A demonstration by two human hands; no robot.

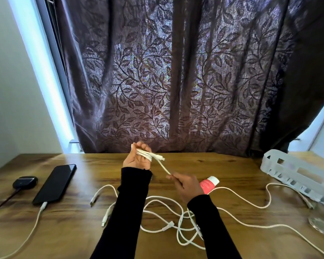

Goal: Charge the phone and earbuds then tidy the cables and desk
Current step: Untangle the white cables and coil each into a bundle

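Left hand [137, 157]: fingers curled round a small coil of white cable [150, 155], raised above the desk [204, 165].
Right hand [187, 186]: pinches that cable's free run, feeding it.
Phone [54, 184], earbuds case [25, 181]: far left, both plugged in.
Risk: loops may spring off the fingers; the loose white cables [176, 221] may snag, tangled below.
Materials: smooth rubbery cords, glossy black phone, grained wood desk.

I see my left hand [137, 158] raised at frame center, fingers curled, gripping; my right hand [187, 186] sits lower right of it, pinching, both sleeves black.
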